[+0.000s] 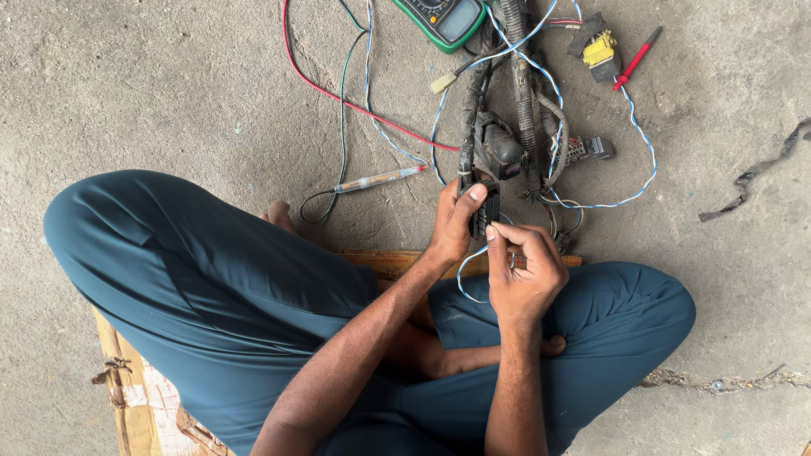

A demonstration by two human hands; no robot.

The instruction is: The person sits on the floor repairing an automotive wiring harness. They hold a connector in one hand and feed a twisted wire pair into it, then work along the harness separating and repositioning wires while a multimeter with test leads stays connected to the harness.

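Seated cross-legged on one flattened cardboard sheet [127, 388], the person raises two hands over the concrete floor [152, 93]: the left hand [454, 221] is clasped around one black connector [485, 213], thumb on top, and the right hand [524, 266] pinches at its lower edge with bent fingertips [492, 232]. The connector's long axis runs roughly away from the person, up into one taped wiring harness [524, 93]. Beyond lie one green multimeter [443, 19], one red screwdriver [635, 59] and one yellow plug [598, 49].
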